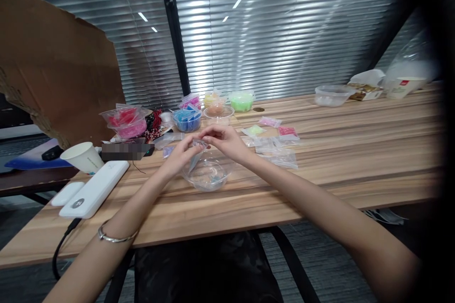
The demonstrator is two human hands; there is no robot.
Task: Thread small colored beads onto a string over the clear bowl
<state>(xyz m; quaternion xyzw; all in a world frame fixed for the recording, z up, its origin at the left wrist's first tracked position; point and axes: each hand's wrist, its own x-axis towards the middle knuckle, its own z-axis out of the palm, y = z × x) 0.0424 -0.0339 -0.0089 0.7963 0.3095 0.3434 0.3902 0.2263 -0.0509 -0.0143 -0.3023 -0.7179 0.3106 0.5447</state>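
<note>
- Bare left and right forearms, nearest the camera, reach inward over the wooden table [355, 151]; the left wrist bears a silver bracelet [115, 237].
- Far left: upright brown cardboard [60, 52]; before it, a white paper cup [83, 157], near a white power bank [95, 189] with a black cable [66, 241].
- Left of centre: red and pink packets [128, 123] in a clear tub; farther right, a tub of blue packets [187, 119].
- Left hand [183, 152]: thumb and fingers clamped on a small clear bag [195, 158], which hangs over the clear bowl [207, 185].
- Centre: the bowl stands on the table below both hands; small bluish pieces [216, 179] lie in it.
- Right hand [225, 142]: fingertips drawn together at the bag's upper end; whether they grip it cannot be told.
- Right of centre: a green tub [241, 102] behind; nearer, 3 coloured packets, yellow-green [254, 130], pale pink [270, 121] and deep pink [287, 131], beside flattened clear bags [280, 158].
- Far right: a clear tub [332, 96], then a white cup with a red mark [404, 87].
</note>
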